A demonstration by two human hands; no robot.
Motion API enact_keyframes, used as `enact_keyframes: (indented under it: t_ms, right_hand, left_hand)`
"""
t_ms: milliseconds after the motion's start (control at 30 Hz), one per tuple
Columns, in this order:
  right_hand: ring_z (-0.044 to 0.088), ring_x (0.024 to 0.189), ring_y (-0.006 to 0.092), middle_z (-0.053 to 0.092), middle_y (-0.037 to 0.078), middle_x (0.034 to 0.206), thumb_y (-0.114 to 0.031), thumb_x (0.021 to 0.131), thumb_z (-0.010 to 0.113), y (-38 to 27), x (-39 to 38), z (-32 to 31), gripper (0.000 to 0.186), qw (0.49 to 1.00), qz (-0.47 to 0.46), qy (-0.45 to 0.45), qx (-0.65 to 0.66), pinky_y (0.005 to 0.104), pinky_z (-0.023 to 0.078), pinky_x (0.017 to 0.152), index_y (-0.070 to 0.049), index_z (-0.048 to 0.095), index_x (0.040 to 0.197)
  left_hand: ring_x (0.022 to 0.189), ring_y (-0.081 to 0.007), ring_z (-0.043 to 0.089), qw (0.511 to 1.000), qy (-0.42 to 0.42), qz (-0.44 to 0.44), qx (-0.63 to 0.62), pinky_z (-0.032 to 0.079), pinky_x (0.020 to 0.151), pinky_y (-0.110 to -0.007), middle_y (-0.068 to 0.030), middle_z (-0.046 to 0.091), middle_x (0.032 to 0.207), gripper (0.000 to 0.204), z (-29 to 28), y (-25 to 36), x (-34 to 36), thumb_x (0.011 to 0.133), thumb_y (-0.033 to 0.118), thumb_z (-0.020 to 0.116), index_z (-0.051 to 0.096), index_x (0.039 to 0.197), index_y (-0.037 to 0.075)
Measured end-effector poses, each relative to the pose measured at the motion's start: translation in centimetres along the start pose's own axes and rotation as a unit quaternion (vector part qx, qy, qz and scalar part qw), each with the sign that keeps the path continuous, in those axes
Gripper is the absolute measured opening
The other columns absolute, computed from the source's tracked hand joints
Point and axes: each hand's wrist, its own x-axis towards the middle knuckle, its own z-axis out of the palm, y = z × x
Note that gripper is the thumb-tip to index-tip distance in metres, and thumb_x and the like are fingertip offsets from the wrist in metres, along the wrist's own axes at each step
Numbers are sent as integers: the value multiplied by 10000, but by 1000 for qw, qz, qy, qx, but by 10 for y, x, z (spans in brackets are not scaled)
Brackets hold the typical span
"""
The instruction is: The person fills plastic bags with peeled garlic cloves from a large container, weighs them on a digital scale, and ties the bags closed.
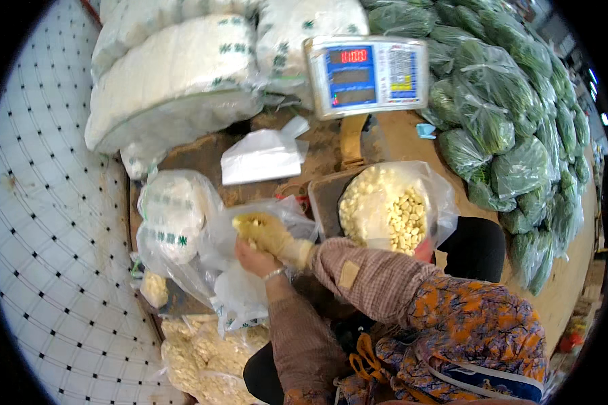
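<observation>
My right hand (267,231), in a yellowish glove, reaches across to the left with its fingers curled. My bare left hand (253,258), with a bracelet at the wrist, meets it from below, fingers bent. What lies between the hands is too small and covered to make out. Under and beside them spreads a clear plastic bag (243,293). To the right, an open clear bag of peeled garlic cloves (407,219) sits on the scale's platform (325,202). A filled white bag with green print (172,216) stands to the left.
Behind the platform rises the scale's display (368,75). A stack of thin white bags (262,156) lies on the table. Large filled sacks (175,74) stand far left; bagged green vegetables (513,128) are piled right. Bagged garlic (213,358) lies near left, with a small bag (154,290) above it.
</observation>
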Motion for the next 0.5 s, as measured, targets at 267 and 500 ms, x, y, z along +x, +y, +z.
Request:
enact_keyframes:
  t_ms: [267,500]
  right_hand:
    - [540,795,173,561,82,894,-289,842,456,44,41,-20,277,964,131,48,229,298,463,676,-75,522,1004]
    - [514,875,165,532,45,994,-315,852,437,57,52,-53,318,997,-8,39,60,273,432,721,-75,489,1055]
  left_hand:
    - [814,-245,547,841,-10,-315,-439,465,684,-329,-126,526,942,276,23,-28,31,788,183,450,489,967,-24]
    - [1114,-244,351,875,-19,-302,-378,179,976,-377,-158,413,1182,477,-2,-18,36,831,324,380,386,1142,-38]
